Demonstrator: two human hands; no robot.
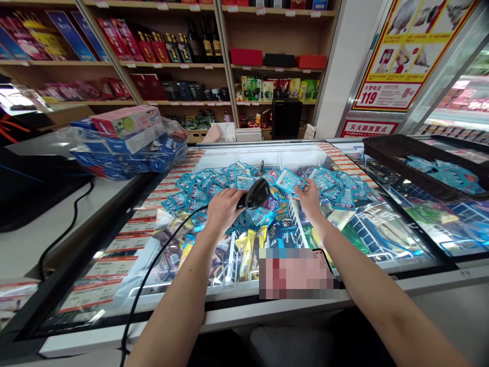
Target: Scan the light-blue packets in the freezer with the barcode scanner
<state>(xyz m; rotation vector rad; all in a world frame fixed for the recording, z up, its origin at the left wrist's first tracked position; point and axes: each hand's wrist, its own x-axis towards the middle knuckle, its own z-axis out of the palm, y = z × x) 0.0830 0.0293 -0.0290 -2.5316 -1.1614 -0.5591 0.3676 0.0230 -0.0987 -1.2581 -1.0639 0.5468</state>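
My left hand point(225, 208) is wrapped round the handle of a black barcode scanner point(259, 193), its cord trailing down to the lower left. The scanner's head points to the right. Pinched in my right hand point(308, 199) is a small light-blue packet point(289, 181), tilted up in front of the scanner. A heap of similar blue packets point(206, 186) lies on the freezer's glass top to the left, and a smaller pile of blue packets point(340, 188) lies to the right of my right hand.
Under the glass, the freezer point(246, 250) holds ice-cream packs in wire baskets. A phone-like object point(298, 272), partly blurred, lies at the front edge. At right stands a dark tray point(412, 153) with blue packets. Plastic-wrapped boxes point(126, 142) sit at left; shelves point(183, 63) stand behind.
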